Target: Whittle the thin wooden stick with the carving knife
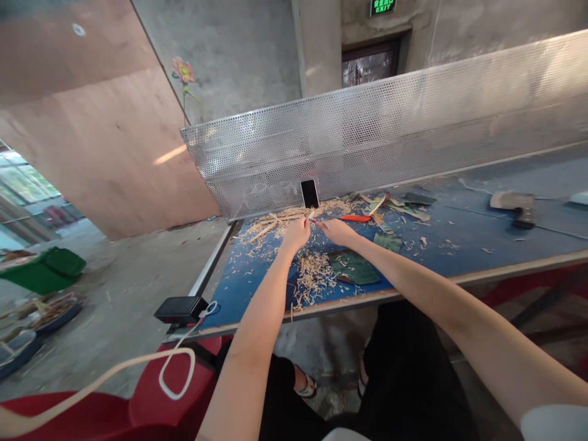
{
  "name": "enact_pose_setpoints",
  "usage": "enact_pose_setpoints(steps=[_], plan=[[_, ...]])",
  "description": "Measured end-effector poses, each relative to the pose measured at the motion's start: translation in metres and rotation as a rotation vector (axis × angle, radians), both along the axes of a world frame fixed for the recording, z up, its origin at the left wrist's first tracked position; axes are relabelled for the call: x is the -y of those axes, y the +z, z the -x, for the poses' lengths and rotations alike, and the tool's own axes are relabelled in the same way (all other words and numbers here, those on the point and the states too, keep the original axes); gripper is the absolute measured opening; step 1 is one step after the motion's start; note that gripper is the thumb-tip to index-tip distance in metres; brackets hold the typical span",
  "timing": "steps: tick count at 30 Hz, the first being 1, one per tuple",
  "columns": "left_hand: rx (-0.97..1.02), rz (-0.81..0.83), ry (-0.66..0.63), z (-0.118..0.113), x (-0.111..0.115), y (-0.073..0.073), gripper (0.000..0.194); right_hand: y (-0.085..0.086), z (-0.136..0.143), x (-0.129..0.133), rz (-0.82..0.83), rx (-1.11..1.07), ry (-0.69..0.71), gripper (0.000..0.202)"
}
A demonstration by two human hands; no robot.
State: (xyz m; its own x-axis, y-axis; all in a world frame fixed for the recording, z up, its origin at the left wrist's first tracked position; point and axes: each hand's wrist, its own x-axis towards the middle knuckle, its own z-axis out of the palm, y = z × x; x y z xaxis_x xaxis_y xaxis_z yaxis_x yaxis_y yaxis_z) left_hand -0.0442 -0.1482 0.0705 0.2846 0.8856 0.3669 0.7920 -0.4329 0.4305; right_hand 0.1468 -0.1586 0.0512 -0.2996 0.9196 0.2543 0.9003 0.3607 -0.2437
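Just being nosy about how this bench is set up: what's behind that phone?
Behind the phone is the perforated metal panel. The phone hides its own back and the patch of panel directly behind it, so any prop there can't be seen.

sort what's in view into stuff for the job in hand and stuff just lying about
Seemingly part of the job:
- pale strip in the left hand
- slim item, too small to identify, in the right hand
- pale shavings

Seemingly just lying about:
- phone by the mesh panel
- black box
- broad-bladed tool
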Motion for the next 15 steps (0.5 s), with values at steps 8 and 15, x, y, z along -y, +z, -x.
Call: enact_pose_setpoints(steps=[8, 15], plan=[[-0.022, -0.033, -0.051, -0.002, -0.002, -0.003, 0.037, 0.001, -0.003, -0.001, 0.002, 0.024, -0.081, 0.066], [0.088, 0.014, -0.089, 0.003, -0.013, -0.007, 0.039, 0.004, 0.001, -0.004, 0.021, 0.061, -0.123, 0.058]])
